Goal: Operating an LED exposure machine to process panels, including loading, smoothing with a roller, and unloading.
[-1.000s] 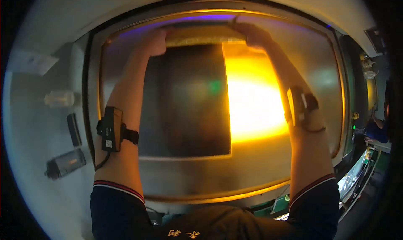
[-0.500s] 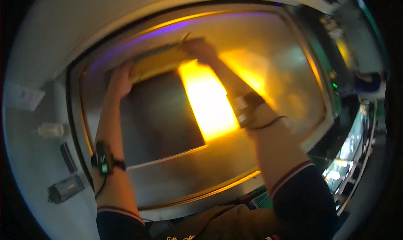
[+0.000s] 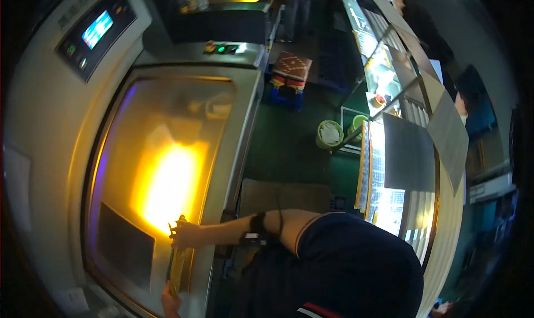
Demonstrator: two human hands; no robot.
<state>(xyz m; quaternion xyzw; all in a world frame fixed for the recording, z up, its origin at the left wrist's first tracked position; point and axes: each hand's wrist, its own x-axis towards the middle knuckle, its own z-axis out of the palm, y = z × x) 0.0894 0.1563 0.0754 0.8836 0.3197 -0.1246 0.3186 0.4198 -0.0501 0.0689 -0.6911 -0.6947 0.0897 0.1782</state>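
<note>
My right hand (image 3: pixel 188 234) is closed round the upper end of a long, narrow yellowish panel (image 3: pixel 177 270). At the panel's lower end is my left hand (image 3: pixel 171 304), its fingers round the edge and its arm cut off by the picture. The panel is seen nearly edge-on, so its exact kind is unclear. It is held over the near side of a metal-framed machine bed (image 3: pixel 161 98) with a bright yellow glow (image 3: pixel 172 184) in its surface. A dark rectangular sheet (image 3: pixel 125 245) lies on the bed, left of my hands.
A control panel with a lit screen (image 3: pixel 97 30) stands at upper left. Beyond the bed are a cushioned stool (image 3: pixel 292 67) and green baskets (image 3: pixel 329 134). On the right runs a lit table (image 3: pixel 384 173) with grey sheets (image 3: pixel 409 154). Other people are partly visible near it.
My view has swung to the right, bringing the aisle and lit table into sight. The yellowish panel has moved off the dark sheet to the bed's near side, still between both hands.
</note>
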